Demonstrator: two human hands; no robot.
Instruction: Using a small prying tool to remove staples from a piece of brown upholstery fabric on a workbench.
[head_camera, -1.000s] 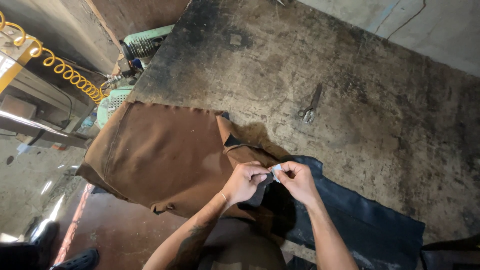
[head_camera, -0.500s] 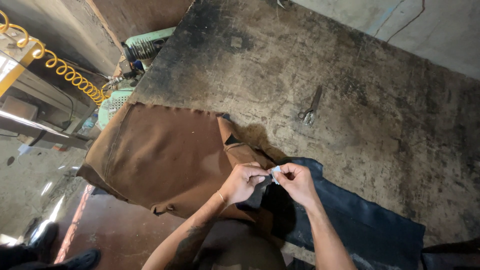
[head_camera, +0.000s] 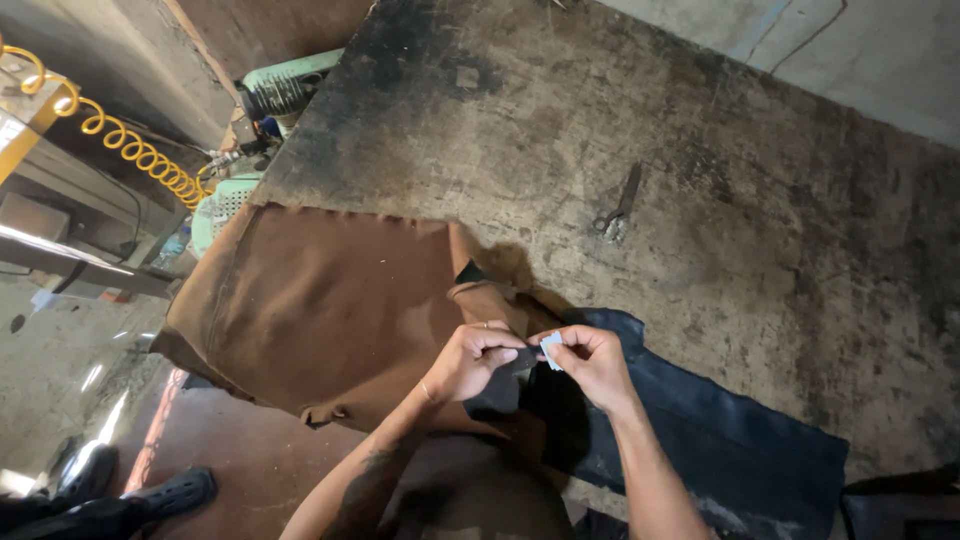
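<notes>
Brown cloth (head_camera: 320, 310) covers the near-left of your stained table (head_camera: 720, 180), dark cloth (head_camera: 720, 450) lying beside it. Your left hand (head_camera: 470, 360) and right hand (head_camera: 595, 362) pinch a small pale tag (head_camera: 551, 350) together above both. Scissors (head_camera: 617, 205) lie well beyond, a yellow coiled hose (head_camera: 120, 145) off left.

Small pale piece (head_camera: 551, 350) between fingertips too small to identify; dark fabric (head_camera: 720, 450) cut off at bottom edge.

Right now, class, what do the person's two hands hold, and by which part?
Both the left hand and the right hand pinch a small pale flat piece by its edges with the fingertips, above the dark blue fabric.
</notes>
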